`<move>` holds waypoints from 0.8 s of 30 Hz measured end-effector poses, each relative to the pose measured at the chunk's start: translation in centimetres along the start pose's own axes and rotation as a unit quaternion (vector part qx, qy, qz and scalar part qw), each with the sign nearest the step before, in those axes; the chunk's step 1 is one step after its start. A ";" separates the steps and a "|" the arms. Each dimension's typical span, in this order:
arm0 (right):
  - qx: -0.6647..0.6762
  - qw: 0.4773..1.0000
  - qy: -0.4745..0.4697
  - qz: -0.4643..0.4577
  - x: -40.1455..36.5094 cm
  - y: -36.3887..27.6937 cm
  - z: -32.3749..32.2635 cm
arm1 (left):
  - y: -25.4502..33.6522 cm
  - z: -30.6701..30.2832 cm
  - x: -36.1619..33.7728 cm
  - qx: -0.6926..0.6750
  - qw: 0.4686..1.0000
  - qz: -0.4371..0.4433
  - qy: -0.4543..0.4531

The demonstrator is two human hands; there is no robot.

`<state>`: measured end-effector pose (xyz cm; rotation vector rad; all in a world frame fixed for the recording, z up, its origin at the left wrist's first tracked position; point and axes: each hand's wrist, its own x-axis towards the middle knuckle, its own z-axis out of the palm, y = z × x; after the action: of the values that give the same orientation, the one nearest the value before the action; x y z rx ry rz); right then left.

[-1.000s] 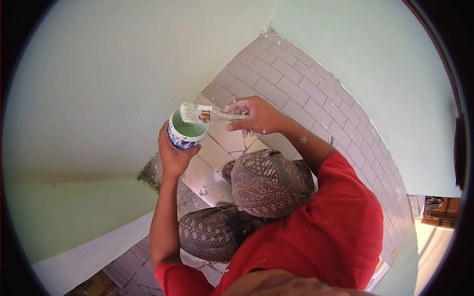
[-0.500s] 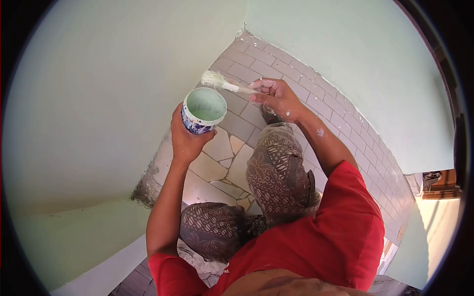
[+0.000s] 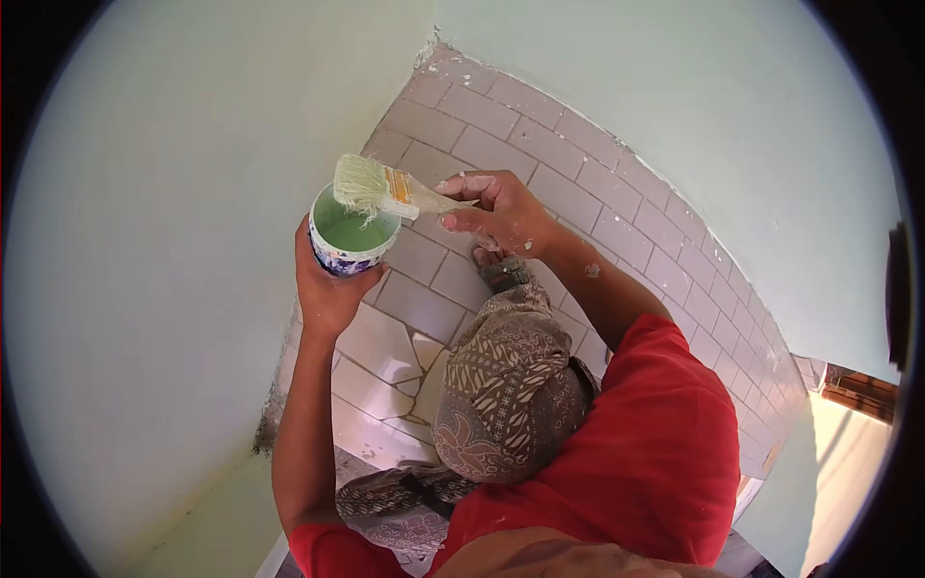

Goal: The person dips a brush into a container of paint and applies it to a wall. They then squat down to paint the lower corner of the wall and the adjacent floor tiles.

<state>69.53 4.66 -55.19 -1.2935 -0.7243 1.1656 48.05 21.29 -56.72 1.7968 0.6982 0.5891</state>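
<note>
My left hand (image 3: 330, 289) is wrapped round a small white and blue paint tub (image 3: 339, 260), tilted so its inside shows. Pale green paint (image 3: 356, 232) lies in the tub. In my right hand (image 3: 503, 212) I grip a paintbrush (image 3: 403, 196) by its handle, fingers closed and smeared with paint. The brush's pale, paint-coated bristles (image 3: 358, 184) point left, over the far rim of the tub. Its flat side with an orange label faces up.
A pale wall (image 3: 183, 241) rises close on the left, and a light green wall (image 3: 674, 125) stands at the right. Between them runs a paint-spotted tiled floor (image 3: 472, 111). My bent knee (image 3: 511, 414) in patterned trousers is below my hands.
The paintbrush has moved left, from beyond the tub to over its opening, and turned its flat side up. The tub and both hands sit further left in view.
</note>
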 end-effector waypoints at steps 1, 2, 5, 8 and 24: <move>0.001 1.000 -0.001 0.027 0.8 -0.5 -1.3 | 0.5 0.9 1.5 0.017 1.000 -0.004 -0.002; 0.002 1.000 -0.008 0.026 1.4 -0.5 -2.0 | 0.6 1.3 2.3 0.021 1.000 -0.006 0.005; 0.061 0.997 -0.053 -0.009 5.4 0.1 -6.9 | 1.8 3.6 7.4 0.010 1.000 -0.020 -0.001; 0.103 0.992 -0.072 -0.027 8.9 0.5 -11.5 | 2.0 5.5 12.0 0.046 0.999 -0.022 0.013; 0.076 0.992 0.041 -0.089 16.5 -9.6 -17.9 | 5.0 2.1 15.0 -0.002 1.000 -0.017 -0.003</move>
<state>93.44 15.08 -52.49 -1.1202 -0.6634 0.9975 60.96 29.15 -51.73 1.7785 0.7212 0.5629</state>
